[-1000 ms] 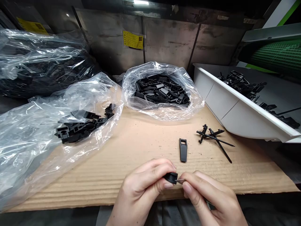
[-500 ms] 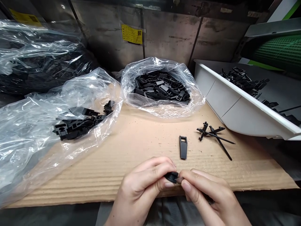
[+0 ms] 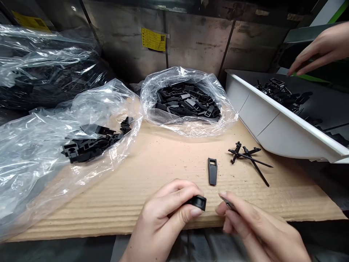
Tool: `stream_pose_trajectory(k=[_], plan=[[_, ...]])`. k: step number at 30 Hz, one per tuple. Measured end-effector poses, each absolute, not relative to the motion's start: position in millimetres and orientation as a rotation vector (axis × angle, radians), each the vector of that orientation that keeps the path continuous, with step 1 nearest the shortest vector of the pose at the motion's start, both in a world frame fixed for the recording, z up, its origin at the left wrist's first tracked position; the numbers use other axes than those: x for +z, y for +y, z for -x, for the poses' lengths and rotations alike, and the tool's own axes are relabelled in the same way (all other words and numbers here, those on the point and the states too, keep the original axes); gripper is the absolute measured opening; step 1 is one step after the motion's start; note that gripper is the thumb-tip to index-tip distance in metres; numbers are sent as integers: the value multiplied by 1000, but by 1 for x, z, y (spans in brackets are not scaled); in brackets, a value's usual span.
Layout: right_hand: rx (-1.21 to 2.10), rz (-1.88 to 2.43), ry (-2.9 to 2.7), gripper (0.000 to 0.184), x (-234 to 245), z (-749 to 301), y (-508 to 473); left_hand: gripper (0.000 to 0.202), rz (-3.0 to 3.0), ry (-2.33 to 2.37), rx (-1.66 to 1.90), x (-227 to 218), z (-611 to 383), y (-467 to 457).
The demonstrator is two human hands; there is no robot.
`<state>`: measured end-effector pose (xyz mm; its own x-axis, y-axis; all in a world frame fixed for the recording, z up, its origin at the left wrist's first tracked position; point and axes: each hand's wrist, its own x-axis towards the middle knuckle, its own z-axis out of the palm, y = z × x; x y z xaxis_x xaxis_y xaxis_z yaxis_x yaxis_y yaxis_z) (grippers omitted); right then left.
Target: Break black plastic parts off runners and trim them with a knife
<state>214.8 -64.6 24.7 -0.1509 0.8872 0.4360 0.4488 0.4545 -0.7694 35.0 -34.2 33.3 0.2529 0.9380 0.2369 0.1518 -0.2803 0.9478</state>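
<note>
A curved black part (image 3: 200,202) in the left hand (image 3: 166,214), a thin grey piece (image 3: 229,204) in the right hand (image 3: 256,222).
The left hand pinches the part between thumb and fingers above the near edge of the cardboard sheet (image 3: 163,156); the right, blurred, pinches its piece near it, not touching. Just beyond lies a tapered black clip (image 3: 213,173); another person's hand (image 3: 321,47) hovers over the white bin (image 3: 289,131).
</note>
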Motion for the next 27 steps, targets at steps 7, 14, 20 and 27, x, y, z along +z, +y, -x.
stream_pose_trajectory(k=[7, 14, 20, 27], plan=[[353, 1197, -1967, 19, 18, -211, -64, 19, -1682, 976, 1116, 34, -37, -35], [346, 1229, -2002, 13, 20, -206, -61, 16, -1742, 945, 1059, 34, -34, -30], [246, 1182, -1992, 12, 17, -209, -59, 12, -1669, 928, 982, 33, -32, -32], [123, 1187, -1843, 27, 9, -208, -58, 12, -1547, 929, 898, 37, -34, -35]])
